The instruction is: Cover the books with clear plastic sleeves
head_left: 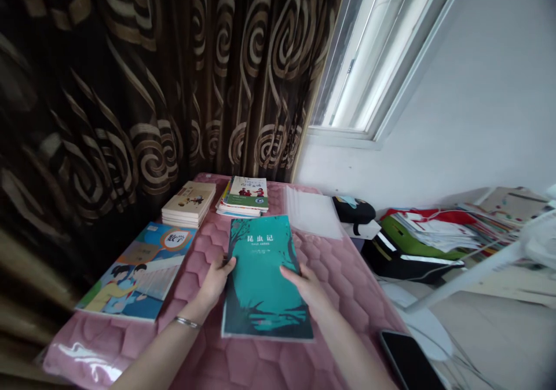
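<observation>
teal book: (264, 285) between the two hands, front cover up, its title toward the far end, over the middle of the pink quilted table (256, 364); whether it touches the table cannot be told.
left grip: (216, 279) closed on the book's left edge, about midway along, thumb on the cover, the other fingers mostly hidden.
right grip: (311, 288) closed on the right edge, a little nearer the person than the left one, thumb on the cover, the other fingers mostly out of sight at the side.
left arm: reaches up and inward from the lower left, a silver bracelet (187, 322) at the wrist.
right arm: comes in from the lower right, slanting inward to the book, wrist bare.
left of the book: a blue textbook (147, 274) lying flat, with a tan book stack (189, 203) just beyond it.
beyond the book: a mixed book stack (245, 197), and to its right some clear plastic sheets (316, 215).
lower right: a dark phone (410, 358), well apart from the book.
</observation>
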### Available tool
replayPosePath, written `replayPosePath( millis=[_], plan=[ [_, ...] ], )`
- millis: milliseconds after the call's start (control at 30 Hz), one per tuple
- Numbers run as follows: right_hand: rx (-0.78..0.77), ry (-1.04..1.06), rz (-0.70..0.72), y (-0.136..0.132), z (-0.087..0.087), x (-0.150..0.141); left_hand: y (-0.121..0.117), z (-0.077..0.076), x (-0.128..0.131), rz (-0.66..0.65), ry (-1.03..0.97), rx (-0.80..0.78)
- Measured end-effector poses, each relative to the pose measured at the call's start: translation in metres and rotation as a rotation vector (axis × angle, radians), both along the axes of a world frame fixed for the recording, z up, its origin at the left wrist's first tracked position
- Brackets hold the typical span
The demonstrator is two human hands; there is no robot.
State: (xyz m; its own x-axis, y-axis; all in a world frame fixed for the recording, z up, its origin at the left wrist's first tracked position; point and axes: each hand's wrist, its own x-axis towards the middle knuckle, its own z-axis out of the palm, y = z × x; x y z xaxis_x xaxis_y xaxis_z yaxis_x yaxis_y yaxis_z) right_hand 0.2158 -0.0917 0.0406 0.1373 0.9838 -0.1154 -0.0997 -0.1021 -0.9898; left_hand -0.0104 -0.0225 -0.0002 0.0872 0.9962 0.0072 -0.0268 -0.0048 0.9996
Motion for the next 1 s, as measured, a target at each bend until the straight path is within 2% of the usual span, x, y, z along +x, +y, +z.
replayPosePath(
  millis=[67,133,200,267,300,367,433,500,600,667,800,1000],
  plan=[
    [0.095,-0.225,-0.019,0.006,0.034,0.007,0.009,-0.002,-0.004,0.004,0.064,0.053],
    [0.230,-0.567,-0.001,0.010,0.071,0.011,0.019,-0.006,-0.012,0.014,0.142,0.110],
    [0.279,-0.924,-0.036,0.012,0.104,0.009,0.029,-0.009,-0.023,0.043,0.257,0.149],
    [0.340,-1.304,-0.089,0.013,0.120,0.002,0.036,-0.011,-0.035,0.107,0.379,0.179],
    [0.383,-1.478,-0.094,0.013,0.120,-0.003,0.038,-0.012,-0.041,0.155,0.427,0.190],
    [0.499,-1.759,-0.049,0.012,0.104,-0.015,0.041,-0.014,-0.051,0.248,0.484,0.198],
    [0.628,-1.939,0.043,0.009,0.069,-0.025,0.043,-0.017,-0.057,0.306,0.506,0.203],
    [0.781,-2.028,0.145,0.003,0.028,-0.032,0.043,-0.020,-0.061,0.326,0.510,0.213],
    [0.915,-2.076,0.093,-0.008,-0.024,-0.037,0.042,-0.023,-0.061,0.291,0.495,0.228],
    [0.908,-2.063,0.033,-0.015,-0.045,-0.038,0.040,-0.023,-0.058,0.250,0.525,0.243],
    [0.894,-1.993,0.025,-0.024,-0.062,-0.033,0.035,-0.020,-0.053,0.116,0.623,0.280],
    [0.807,-1.814,0.170,-0.030,-0.059,-0.021,0.029,-0.015,-0.052,0.030,0.694,0.354]
  ],
)
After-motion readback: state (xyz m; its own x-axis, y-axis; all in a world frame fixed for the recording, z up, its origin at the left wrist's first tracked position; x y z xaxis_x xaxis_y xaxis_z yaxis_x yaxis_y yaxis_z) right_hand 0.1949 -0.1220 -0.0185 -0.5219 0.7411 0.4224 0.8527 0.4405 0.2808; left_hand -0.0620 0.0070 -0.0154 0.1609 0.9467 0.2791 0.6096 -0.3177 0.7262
